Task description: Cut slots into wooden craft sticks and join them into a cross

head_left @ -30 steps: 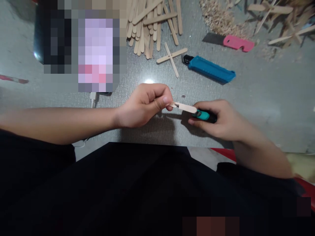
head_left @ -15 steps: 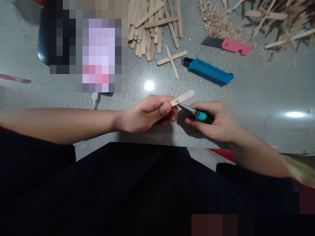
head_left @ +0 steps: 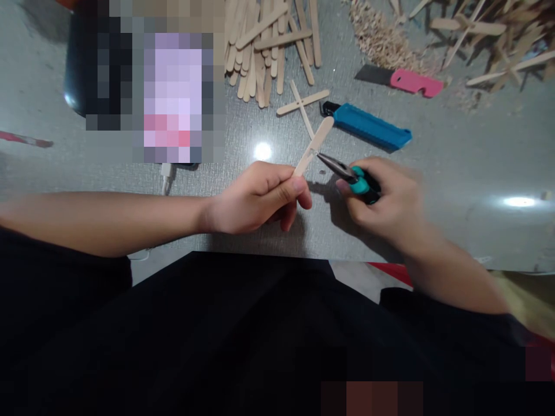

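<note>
My left hand (head_left: 269, 196) pinches the lower end of a wooden popsicle stick (head_left: 319, 137), which tilts up to the right. A small rough notch or hole shows near the stick's middle. My right hand (head_left: 385, 202) is closed around needle-nose pliers (head_left: 347, 172) with teal and black handles. The pliers' tip is right beside the rough spot; whether it touches the wood I cannot tell. Just behind the stick lie two crossed popsicle sticks (head_left: 299, 103), partly covered by it, and a blue box cutter (head_left: 373, 127).
A pile of popsicle sticks (head_left: 255, 52) lies at the back middle. To its right are wood shavings (head_left: 385, 37), a pink-handled knife (head_left: 416, 82) and several crossed sticks (head_left: 468, 26). A blurred-out phone-like device (head_left: 173, 92) with a white cable (head_left: 166, 173) is at the left.
The popsicle stick has swung to a steeper tilt in my left hand. My right hand and the pliers have moved slightly up and to the right.
</note>
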The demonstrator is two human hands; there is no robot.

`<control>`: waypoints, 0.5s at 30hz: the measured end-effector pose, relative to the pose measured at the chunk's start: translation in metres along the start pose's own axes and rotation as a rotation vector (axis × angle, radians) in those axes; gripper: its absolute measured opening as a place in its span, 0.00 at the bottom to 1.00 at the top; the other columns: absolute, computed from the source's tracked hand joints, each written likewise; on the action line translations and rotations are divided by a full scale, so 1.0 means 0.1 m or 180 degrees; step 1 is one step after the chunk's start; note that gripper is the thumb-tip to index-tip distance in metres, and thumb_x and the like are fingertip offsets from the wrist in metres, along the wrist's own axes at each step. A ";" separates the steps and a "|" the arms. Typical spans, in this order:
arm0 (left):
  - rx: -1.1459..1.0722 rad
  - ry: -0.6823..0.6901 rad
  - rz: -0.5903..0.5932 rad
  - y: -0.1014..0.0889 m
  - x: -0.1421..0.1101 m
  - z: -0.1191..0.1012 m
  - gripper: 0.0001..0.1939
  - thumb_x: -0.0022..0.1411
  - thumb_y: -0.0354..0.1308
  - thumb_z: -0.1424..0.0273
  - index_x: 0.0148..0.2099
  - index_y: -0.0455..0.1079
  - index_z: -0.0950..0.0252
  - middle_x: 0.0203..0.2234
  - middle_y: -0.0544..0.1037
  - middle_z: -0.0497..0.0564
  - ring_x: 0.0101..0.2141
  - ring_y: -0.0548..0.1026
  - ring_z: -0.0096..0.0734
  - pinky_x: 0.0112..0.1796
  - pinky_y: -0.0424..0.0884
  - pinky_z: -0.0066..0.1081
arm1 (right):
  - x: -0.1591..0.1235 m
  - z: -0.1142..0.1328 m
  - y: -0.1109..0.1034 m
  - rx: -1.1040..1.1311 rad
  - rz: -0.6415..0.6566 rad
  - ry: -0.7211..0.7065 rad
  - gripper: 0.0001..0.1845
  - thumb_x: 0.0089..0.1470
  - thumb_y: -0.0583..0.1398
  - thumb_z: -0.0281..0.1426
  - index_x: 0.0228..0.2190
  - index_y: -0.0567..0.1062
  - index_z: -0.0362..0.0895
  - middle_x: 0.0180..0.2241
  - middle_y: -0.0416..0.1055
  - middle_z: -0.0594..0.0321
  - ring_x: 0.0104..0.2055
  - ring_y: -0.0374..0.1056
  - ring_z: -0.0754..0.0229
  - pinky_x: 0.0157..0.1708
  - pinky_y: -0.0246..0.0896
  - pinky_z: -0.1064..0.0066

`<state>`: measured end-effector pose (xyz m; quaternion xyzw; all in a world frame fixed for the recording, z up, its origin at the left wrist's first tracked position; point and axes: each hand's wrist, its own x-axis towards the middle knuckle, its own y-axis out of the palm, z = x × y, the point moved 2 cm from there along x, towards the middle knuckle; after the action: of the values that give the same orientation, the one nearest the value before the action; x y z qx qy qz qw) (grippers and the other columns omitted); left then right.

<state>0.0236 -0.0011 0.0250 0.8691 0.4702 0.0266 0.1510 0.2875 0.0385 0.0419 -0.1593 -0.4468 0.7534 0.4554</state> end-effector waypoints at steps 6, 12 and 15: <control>-0.0128 -0.0076 -0.0338 -0.04 0.02 0.07 0.22 0.81 0.63 0.49 0.46 0.76 0.64 0.21 0.81 0.48 0.16 0.69 0.22 0.19 0.63 0.24 | 0.03 -0.07 0.00 -0.0130 -0.0041 -0.0060 0.05 0.67 0.67 0.34 0.44 0.78 0.53 0.38 0.81 0.57 0.40 0.79 0.43 0.40 0.69 0.51; -0.0042 0.0376 -0.0743 -0.10 0.06 0.06 0.24 0.81 0.64 0.50 0.40 0.81 0.66 0.20 0.77 0.47 0.19 0.67 0.21 0.21 0.61 0.26 | 0.06 -0.10 -0.01 -0.0201 -0.0026 -0.0116 0.08 0.70 0.67 0.35 0.50 0.79 0.55 0.44 0.82 0.55 0.47 0.80 0.39 0.47 0.74 0.45; -0.0152 0.0672 -0.0926 -0.15 0.09 0.07 0.21 0.80 0.66 0.53 0.42 0.84 0.66 0.18 0.74 0.45 0.19 0.66 0.21 0.22 0.62 0.27 | 0.06 -0.08 -0.02 -0.0170 0.0066 -0.0178 0.07 0.71 0.66 0.36 0.49 0.78 0.56 0.44 0.83 0.54 0.47 0.80 0.39 0.46 0.75 0.45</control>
<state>0.0181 0.0122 0.0137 0.7805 0.6035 0.1067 0.1237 0.2911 0.0479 0.0399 -0.1548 -0.4776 0.7501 0.4305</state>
